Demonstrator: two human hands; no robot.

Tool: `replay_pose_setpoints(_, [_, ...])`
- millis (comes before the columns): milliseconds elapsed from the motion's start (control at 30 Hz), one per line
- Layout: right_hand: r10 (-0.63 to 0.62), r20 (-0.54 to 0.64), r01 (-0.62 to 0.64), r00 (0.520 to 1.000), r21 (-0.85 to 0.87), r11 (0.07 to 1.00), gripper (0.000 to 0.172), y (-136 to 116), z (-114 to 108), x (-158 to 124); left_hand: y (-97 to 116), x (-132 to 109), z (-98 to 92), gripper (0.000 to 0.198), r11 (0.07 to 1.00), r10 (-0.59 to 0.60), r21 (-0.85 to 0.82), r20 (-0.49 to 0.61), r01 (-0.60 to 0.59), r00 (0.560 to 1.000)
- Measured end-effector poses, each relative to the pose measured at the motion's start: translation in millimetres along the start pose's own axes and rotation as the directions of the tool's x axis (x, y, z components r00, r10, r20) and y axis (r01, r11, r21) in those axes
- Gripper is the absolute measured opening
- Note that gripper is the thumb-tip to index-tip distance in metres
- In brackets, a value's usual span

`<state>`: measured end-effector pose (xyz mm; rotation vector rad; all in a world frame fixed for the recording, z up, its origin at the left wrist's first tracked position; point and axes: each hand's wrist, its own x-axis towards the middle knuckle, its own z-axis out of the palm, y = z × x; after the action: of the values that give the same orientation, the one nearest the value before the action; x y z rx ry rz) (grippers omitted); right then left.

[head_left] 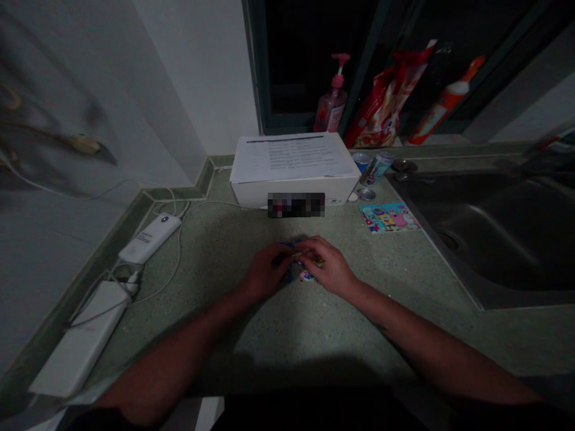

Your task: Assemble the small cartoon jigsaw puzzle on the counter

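Both of my hands meet above the middle of the green speckled countertop. My left hand has its thumb and fingers pressed together at a small colourful piece, printed in blue, yellow and pink. From the right, my right hand pinches at the same spot, its fingertips touching those of the left. The fingers cover much of the piece, and the room is dim, so its full shape cannot be made out.
A white box with a printed sheet stands behind the hands. Cans and a cartoon-printed sheet lie near the steel sink. White power banks with cables are at the left. A pump bottle stands by the window.
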<state>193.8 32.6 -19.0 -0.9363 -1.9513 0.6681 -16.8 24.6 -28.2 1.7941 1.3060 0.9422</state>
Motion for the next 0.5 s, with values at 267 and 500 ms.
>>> replay_pose_setpoints(267, [0.029,0.023,-0.028,0.999,-0.030,0.999,0.018,0.5,-1.1,0.0,4.7,-1.5,-2.9,0.014,0.998,0.069,-0.008,0.020,-0.069,0.997])
replay_pose_setpoints(500, [0.007,0.029,-0.007,1.000,0.003,1.000,0.028,-0.6,2.0,-1.6,1.5,-1.1,0.5,0.016,0.999,0.022,0.044,0.022,-0.023,1.000])
